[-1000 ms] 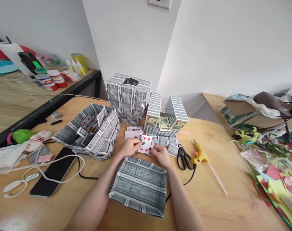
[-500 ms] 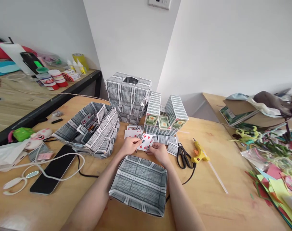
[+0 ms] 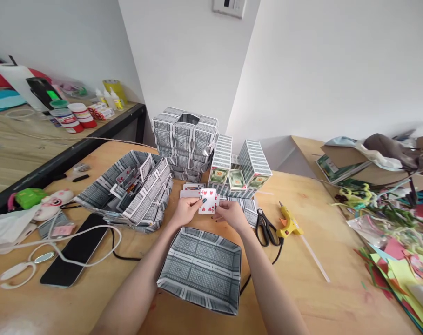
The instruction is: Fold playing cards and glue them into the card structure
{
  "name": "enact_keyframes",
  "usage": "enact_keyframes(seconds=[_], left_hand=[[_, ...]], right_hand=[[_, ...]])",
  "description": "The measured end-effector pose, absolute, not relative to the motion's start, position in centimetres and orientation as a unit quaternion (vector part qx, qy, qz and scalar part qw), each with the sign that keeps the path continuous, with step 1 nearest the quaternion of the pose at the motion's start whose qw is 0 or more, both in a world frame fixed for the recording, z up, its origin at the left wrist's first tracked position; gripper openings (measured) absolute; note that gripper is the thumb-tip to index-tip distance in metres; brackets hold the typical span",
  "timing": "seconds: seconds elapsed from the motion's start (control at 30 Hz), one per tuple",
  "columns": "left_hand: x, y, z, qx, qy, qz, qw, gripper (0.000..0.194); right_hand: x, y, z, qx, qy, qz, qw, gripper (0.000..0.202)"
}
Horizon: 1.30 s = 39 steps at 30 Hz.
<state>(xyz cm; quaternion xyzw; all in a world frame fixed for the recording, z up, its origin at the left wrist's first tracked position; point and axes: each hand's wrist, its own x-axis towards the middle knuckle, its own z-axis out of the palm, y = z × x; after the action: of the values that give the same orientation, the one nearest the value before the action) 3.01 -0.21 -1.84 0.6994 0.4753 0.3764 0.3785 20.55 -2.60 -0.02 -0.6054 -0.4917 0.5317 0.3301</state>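
Your left hand [image 3: 186, 211] has its fingers clamped on the heart cards [image 3: 207, 203], face up above the middle of the bench [image 3: 302, 293]. Your right hand [image 3: 231, 214] has its fingertips at the right side of these cards; you cannot tell whether they pinch one. Between your forearms, toward the near edge, sits the shallow patterned tray [image 3: 201, 270]. The basket of cards [image 3: 155, 204] stands toward the left edge, and the tall card-covered block [image 3: 183, 144] is near the far edge, beside the stacked boxes [image 3: 255, 160]. Toward the right edge lie the black scissors [image 3: 266, 229] and, just beside them, the yellow glue gun [image 3: 288, 224].
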Motion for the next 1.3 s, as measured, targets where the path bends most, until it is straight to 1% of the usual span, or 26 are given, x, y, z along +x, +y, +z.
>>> enact_keyframes(seconds=[0.07,0.23,0.37,0.53,0.63,0.73,1.0,1.1,1.17,1.3], left_hand=[[3.0,-0.2,-1.7,0.696,0.477,0.379,0.381,0.041],[3.2,-0.3,-1.8,0.699,0.473,0.373,0.386,0.042],[3.1,-0.3,-1.7,0.697,0.480,0.377,0.377,0.041],[3.2,-0.3,-1.8,0.699,0.479,0.370,0.381,0.040],[3.4,-0.3,-2.2,0.705,0.471,0.366,0.383,0.038],[3.7,-0.2,-2.5,0.713,0.466,0.356,0.383,0.038],[4.0,-0.4,-2.6,0.739,0.468,0.331,0.354,0.040],[3.9,-0.3,-2.4,0.735,0.473,0.336,0.351,0.041],[3.8,-0.3,-2.3,0.725,0.478,0.342,0.357,0.041],[3.7,-0.2,-2.1,0.719,0.476,0.345,0.370,0.041]], right_hand=[[20.8,-2.7,-0.2,-0.585,-0.482,0.558,0.339,0.011],[20.8,-2.6,-0.5,-0.597,-0.465,0.560,0.336,0.009],[21.0,-2.5,0.4,-0.584,-0.436,0.611,0.309,0.010],[21.6,-2.4,1.4,-0.577,-0.456,0.621,0.273,0.011],[21.6,-2.2,1.3,-0.610,-0.482,0.584,0.232,0.011],[21.2,-1.9,0.6,-0.655,-0.513,0.522,0.187,0.017],[19.9,-1.0,0.4,-0.700,-0.573,0.406,0.131,0.027],[19.9,-1.0,0.8,-0.693,-0.587,0.397,0.131,0.020],[20.3,-1.1,1.1,-0.673,-0.598,0.410,0.148,0.013],[21.2,-1.4,1.6,-0.637,-0.604,0.425,0.220,0.016]])
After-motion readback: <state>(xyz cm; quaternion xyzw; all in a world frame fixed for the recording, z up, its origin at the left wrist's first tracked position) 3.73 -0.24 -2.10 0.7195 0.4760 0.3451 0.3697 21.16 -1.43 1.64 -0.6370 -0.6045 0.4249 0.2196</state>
